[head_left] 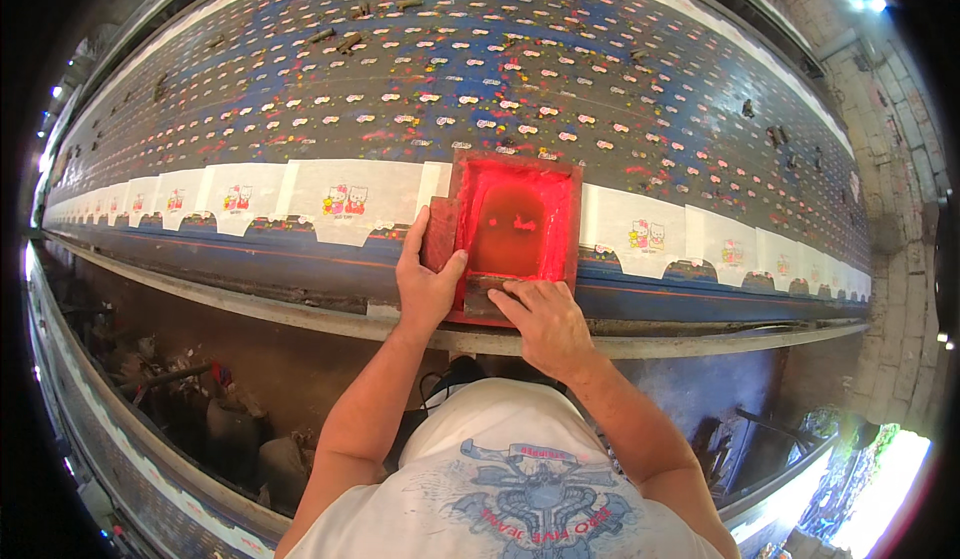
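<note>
We advise even pressure: left grip holding red rectangular frame at nine o'clock, right grip holding dark flat bar.

A red-smeared rectangular frame lies flat on the desk, a dark bar across its near end.

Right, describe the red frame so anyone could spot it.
Find the long, dark, speckled table, then the row of white pieces along its near edge. Midway, the left hand rests against a rectangular frame; unlike its pale neighbours, it's bright red inside.
</note>
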`<control>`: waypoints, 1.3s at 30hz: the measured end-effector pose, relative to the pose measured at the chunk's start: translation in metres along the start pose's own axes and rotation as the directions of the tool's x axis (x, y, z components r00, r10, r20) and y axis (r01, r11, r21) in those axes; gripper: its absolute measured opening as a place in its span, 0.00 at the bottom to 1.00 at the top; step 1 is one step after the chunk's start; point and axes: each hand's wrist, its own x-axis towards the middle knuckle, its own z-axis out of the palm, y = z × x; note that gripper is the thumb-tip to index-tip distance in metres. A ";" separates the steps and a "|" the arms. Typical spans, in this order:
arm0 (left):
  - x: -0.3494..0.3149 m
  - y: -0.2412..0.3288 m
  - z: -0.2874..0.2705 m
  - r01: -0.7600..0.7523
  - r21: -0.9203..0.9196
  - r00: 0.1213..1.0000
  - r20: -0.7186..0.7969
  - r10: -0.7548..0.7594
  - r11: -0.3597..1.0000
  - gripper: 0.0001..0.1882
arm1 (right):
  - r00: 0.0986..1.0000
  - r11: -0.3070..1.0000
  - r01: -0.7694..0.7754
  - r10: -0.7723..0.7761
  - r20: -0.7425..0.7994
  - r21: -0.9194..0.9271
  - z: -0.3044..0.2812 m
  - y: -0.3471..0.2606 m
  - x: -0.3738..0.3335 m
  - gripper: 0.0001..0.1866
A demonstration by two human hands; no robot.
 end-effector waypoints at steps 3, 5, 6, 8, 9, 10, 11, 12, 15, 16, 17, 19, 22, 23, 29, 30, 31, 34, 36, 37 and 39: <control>0.000 0.006 -0.002 0.008 0.022 0.999 0.030 -0.009 1.000 0.48 | 0.998 0.998 -0.030 0.028 0.048 0.049 -0.003 -0.009 -0.006 0.28; 0.002 0.006 -0.003 0.014 0.016 0.999 0.052 -0.015 1.000 0.50 | 0.991 0.991 -0.076 0.063 0.116 0.106 -0.012 -0.018 -0.009 0.27; 0.002 0.004 -0.004 0.025 0.006 0.998 0.051 -0.025 1.000 0.50 | 0.994 0.989 -0.077 0.066 0.090 0.127 -0.013 -0.018 -0.013 0.27; 0.002 0.001 -0.004 0.046 -0.015 0.998 0.049 -0.045 0.999 0.50 | 0.997 0.983 -0.077 0.072 0.035 0.168 -0.013 -0.016 -0.024 0.28; 0.003 -0.001 -0.005 0.046 -0.011 0.998 0.046 -0.045 0.999 0.51 | 0.989 0.979 -0.134 0.141 -0.035 0.153 -0.012 -0.015 -0.029 0.28; 0.003 -0.001 -0.005 0.045 -0.008 0.998 0.042 -0.045 0.999 0.51 | 0.973 0.971 -0.191 0.207 -0.105 0.142 -0.009 -0.016 -0.038 0.27; 0.003 -0.002 -0.004 0.045 -0.006 0.998 0.038 -0.045 0.999 0.51 | 0.947 0.959 -0.248 0.269 -0.175 0.135 -0.007 -0.015 -0.046 0.27; 0.003 0.003 -0.003 0.057 -0.014 0.998 0.031 -0.057 0.998 0.51 | 0.922 0.944 -0.289 0.319 -0.220 0.158 -0.004 -0.011 -0.054 0.26; 0.000 0.017 0.003 0.071 -0.031 0.997 0.015 -0.070 0.997 0.52 | 0.860 0.779 -0.355 0.489 -0.147 0.516 -0.005 0.007 -0.077 0.25; -0.003 0.021 0.008 0.060 -0.031 0.998 0.012 -0.060 0.998 0.53 | 0.851 0.724 -0.348 0.511 -0.124 0.596 -0.009 0.011 -0.083 0.25; -0.005 0.024 0.015 0.049 -0.030 0.999 0.009 -0.049 0.998 0.53 | 0.840 0.712 -0.350 0.527 -0.133 0.609 -0.012 0.017 -0.090 0.25; -0.014 0.032 0.037 0.007 -0.041 1.000 0.005 -0.007 0.999 0.53 | 0.829 0.690 -0.343 0.541 -0.141 0.637 -0.017 0.031 -0.103 0.25; -0.028 0.041 0.083 -0.011 -0.068 1.000 0.005 0.012 0.998 0.53 | 0.804 0.682 -0.362 0.574 -0.158 0.635 -0.036 0.058 -0.131 0.25; -0.033 0.043 0.100 -0.010 -0.079 1.000 0.006 0.010 0.997 0.53 | 0.803 0.692 -0.357 0.571 -0.173 0.628 -0.041 0.070 -0.142 0.25; -0.058 0.056 0.188 0.054 -0.128 0.998 0.038 -0.050 0.990 0.52 | 0.813 0.745 -0.354 0.545 -0.208 0.565 -0.077 0.139 -0.204 0.25; -0.063 0.058 0.199 0.067 -0.114 0.997 0.043 -0.063 0.991 0.52 | 0.815 0.738 -0.329 0.537 -0.218 0.589 -0.084 0.147 -0.211 0.25; -0.066 0.060 0.210 0.081 -0.100 0.996 0.046 -0.077 0.992 0.52 | 0.825 0.747 -0.310 0.519 -0.224 0.588 -0.089 0.156 -0.218 0.25; -0.071 0.064 0.228 0.138 -0.190 0.990 0.059 -0.129 0.972 0.52 | 0.850 0.754 -0.260 0.475 -0.228 0.603 -0.097 0.178 -0.237 0.25; -0.071 0.067 0.234 0.151 -0.197 0.988 0.065 -0.141 0.969 0.53 | 0.864 0.744 -0.226 0.451 -0.224 0.629 -0.101 0.190 -0.244 0.25; -0.070 0.069 0.236 0.159 -0.203 0.987 0.066 -0.148 0.966 0.53 | 0.873 0.742 -0.217 0.439 -0.214 0.634 -0.102 0.194 -0.247 0.25; -0.067 0.071 0.236 0.197 -0.206 0.979 0.089 -0.183 0.959 0.55 | 0.891 0.740 -0.200 0.411 -0.195 0.643 -0.104 0.197 -0.248 0.24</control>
